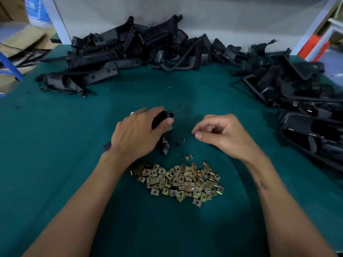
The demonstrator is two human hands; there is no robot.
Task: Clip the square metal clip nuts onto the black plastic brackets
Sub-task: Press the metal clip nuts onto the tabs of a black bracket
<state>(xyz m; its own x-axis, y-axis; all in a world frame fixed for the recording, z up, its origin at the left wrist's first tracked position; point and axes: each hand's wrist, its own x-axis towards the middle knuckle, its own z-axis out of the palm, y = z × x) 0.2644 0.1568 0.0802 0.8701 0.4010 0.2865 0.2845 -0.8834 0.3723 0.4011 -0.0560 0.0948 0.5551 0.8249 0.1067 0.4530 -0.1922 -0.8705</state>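
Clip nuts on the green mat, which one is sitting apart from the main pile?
The single clip nut just beyond the pile's far edge, toward the right hand. Bare mat surrounds it; the others lie heaped together.

Single head-worn wide-angle view, facing forward and down, close over green table

A factory assembly workshop is showing here: heaps of identical black moulded plastic brackets are lying along a green cloth-covered surface, a pile of brass-coloured square metal clip nuts is sitting in front, and brown cardboard cartons are standing behind.
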